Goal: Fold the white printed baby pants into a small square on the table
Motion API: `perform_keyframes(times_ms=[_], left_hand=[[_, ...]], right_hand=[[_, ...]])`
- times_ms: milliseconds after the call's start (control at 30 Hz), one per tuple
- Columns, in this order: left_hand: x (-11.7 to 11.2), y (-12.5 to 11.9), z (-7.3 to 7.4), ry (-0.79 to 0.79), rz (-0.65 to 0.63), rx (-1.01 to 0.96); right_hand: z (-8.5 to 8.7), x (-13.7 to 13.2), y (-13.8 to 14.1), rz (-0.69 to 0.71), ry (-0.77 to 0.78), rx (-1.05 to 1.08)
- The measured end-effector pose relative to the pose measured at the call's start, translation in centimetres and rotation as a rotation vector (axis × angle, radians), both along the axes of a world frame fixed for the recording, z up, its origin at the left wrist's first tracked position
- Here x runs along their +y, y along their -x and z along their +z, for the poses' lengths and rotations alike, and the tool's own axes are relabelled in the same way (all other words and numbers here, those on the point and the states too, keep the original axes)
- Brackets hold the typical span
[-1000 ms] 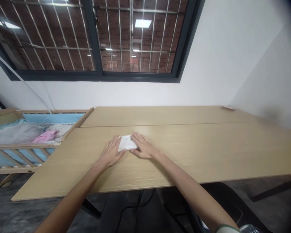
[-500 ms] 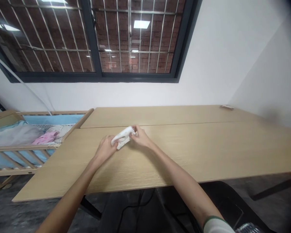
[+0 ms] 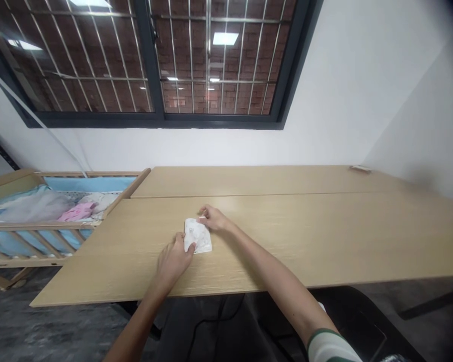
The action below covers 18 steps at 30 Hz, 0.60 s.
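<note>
A small folded white cloth (image 3: 198,236) with a faint print lies on the light wooden table (image 3: 324,236). My left hand (image 3: 175,261) pinches its near left corner with fingers closed. My right hand (image 3: 213,219) pinches its far edge, fingers curled on the fabric. Both forearms reach in from the near edge of the table.
A wooden cot (image 3: 41,221) with blue lining and pink and white clothes stands left of the table. A small flat object (image 3: 360,169) lies at the table's far right. A barred window and white wall are behind. A dark chair (image 3: 362,322) sits below right.
The cloth was lifted off the table between both hands, then laid down again closer to me, turned lengthwise. My left hand has drawn back toward the near edge.
</note>
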<state>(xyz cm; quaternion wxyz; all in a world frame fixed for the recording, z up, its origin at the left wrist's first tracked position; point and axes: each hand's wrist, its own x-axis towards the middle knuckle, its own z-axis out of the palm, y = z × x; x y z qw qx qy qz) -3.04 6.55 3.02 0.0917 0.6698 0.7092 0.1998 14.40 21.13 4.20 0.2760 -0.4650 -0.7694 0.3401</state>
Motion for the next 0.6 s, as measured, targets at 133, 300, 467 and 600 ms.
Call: perform_keyframes(times_ms=[133, 300, 467, 600], left_hand=[[-1.6, -1.1, 0.4, -0.160, 0.004, 0.147], [-4.6, -3.7, -1.7, -0.342, -0.123, 0.061], [-5.7, -4.6, -3.0, -0.320, -0.157, 0.147], [-5.7, -4.2, -2.9, -0.347, -0.151, 0.183]], right_hand=[[1.3, -1.8, 0.2, 0.094, -0.240, -0.119], [4.0, -7.1, 0.7, 0.477, -0.388, -0.258], [3.3, -9.7, 0.8, 0.691, -0.264, -0.298], [2.1, -8.4, 0.2, 0.688, -0.171, -0.347]])
